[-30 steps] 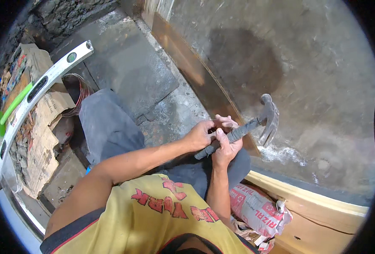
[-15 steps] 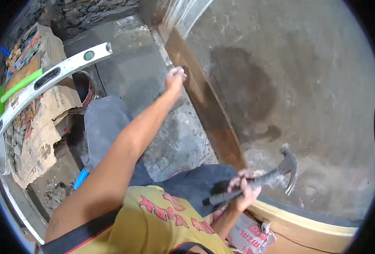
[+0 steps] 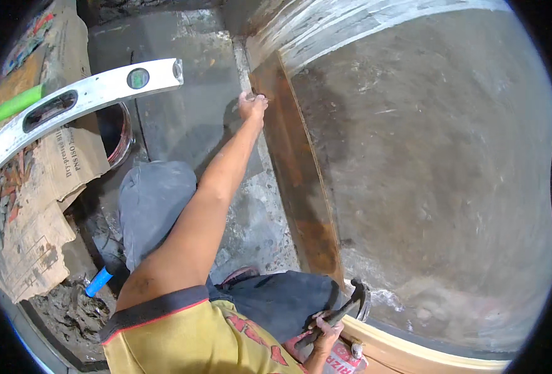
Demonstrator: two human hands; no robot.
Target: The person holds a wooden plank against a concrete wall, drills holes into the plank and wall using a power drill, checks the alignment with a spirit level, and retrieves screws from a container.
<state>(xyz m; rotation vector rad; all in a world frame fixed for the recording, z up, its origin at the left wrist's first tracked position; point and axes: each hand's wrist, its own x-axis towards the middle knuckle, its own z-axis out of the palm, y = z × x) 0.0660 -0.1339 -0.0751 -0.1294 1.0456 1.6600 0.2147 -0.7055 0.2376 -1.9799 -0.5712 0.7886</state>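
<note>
A long brown wooden board stands on edge along the floor, against the grey wall surface at the right. My left hand reaches out to the board's far end. Its fingers are closed in a pinch at the board's near face; what they hold, if anything, is too small to make out. Low in the view, close to my body, my right hand grips a claw hammer by its dark handle. The hammer's head points up and to the right, just beyond the board's near end.
A white spirit level lies at the left across torn cardboard, with a green-handled tool under it. Coiled wire sits beside the cardboard. A blue handle sticks up near wet mortar. A printed sack lies behind my right hand.
My right hand has drawn the hammer down and to the left, closer to my body. The left hand stays by the board's far end while my view has shifted.
</note>
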